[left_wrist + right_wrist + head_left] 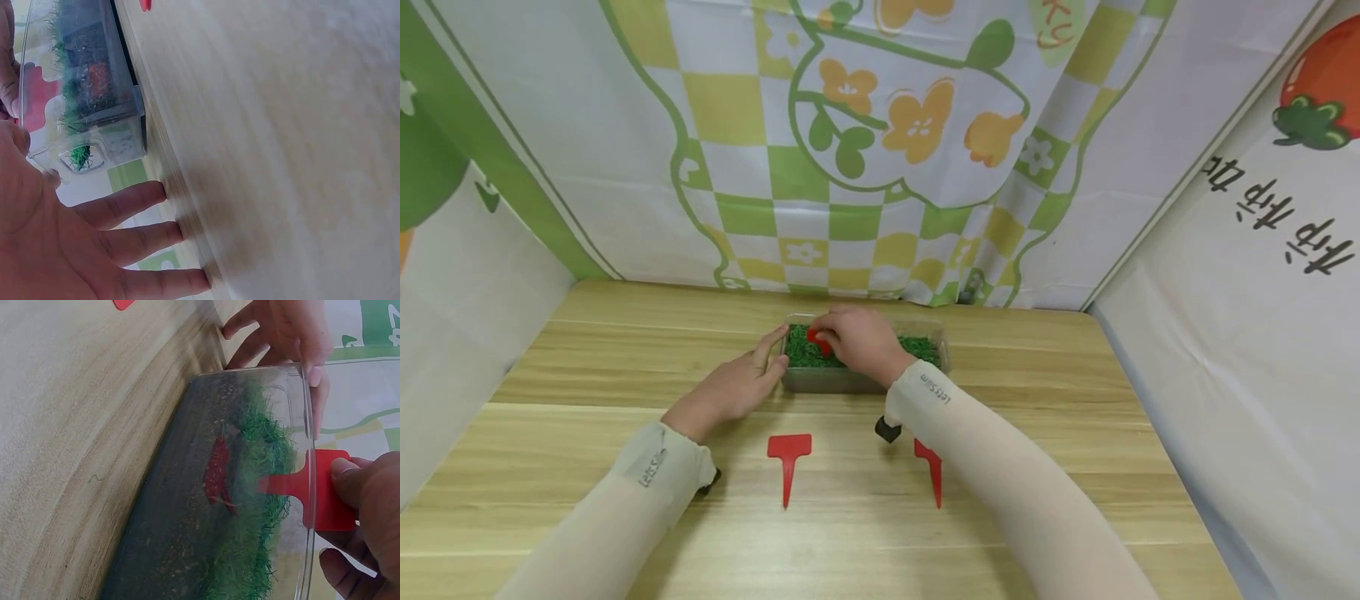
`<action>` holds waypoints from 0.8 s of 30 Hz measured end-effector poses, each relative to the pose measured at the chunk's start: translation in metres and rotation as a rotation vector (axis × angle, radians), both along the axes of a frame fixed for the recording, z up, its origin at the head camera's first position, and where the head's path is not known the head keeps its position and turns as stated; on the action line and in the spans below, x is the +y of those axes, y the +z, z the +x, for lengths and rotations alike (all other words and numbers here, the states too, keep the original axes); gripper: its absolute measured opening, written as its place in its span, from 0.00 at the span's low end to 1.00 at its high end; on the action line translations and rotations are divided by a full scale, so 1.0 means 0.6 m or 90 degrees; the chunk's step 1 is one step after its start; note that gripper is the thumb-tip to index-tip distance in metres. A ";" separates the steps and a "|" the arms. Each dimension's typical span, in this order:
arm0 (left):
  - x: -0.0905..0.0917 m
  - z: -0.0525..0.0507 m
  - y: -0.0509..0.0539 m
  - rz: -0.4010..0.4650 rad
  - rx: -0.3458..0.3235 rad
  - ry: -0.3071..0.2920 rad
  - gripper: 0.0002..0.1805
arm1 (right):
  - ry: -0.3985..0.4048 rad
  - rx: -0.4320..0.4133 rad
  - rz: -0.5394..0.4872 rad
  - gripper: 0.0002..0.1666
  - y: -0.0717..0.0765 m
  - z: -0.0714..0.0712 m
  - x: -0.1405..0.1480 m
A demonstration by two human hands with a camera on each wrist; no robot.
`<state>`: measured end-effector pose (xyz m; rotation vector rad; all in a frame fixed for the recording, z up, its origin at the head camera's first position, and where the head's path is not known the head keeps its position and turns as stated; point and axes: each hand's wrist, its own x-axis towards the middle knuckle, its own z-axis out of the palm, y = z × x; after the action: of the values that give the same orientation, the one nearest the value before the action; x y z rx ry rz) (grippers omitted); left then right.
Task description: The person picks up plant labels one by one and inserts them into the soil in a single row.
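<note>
A clear plastic box stands near the back of the table, with shredded green grass over dark filling. My right hand pinches the broad head of a red T-shaped plant label between thumb and fingers. The label's stem points down into the grass. My left hand touches the box's left end with thumb and index finger, and its other fingers extend to the tabletop in the left wrist view. Through the clear wall, the right wrist view shows a red pepper-shaped thing in the filling.
Two more red T-shaped labels lie on the wooden table: one label in front of the box and another label partly under the right forearm. A patterned curtain hangs behind, and white printed sheets flank both sides.
</note>
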<state>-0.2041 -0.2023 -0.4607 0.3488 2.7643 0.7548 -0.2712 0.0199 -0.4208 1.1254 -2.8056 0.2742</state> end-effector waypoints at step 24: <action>-0.001 -0.004 -0.007 -0.001 0.006 0.002 0.37 | 0.019 0.033 -0.003 0.16 0.009 0.002 0.008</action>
<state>-0.2064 -0.2032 -0.4649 0.3476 2.7748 0.7535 -0.2698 0.0250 -0.4156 1.1560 -2.7438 0.2494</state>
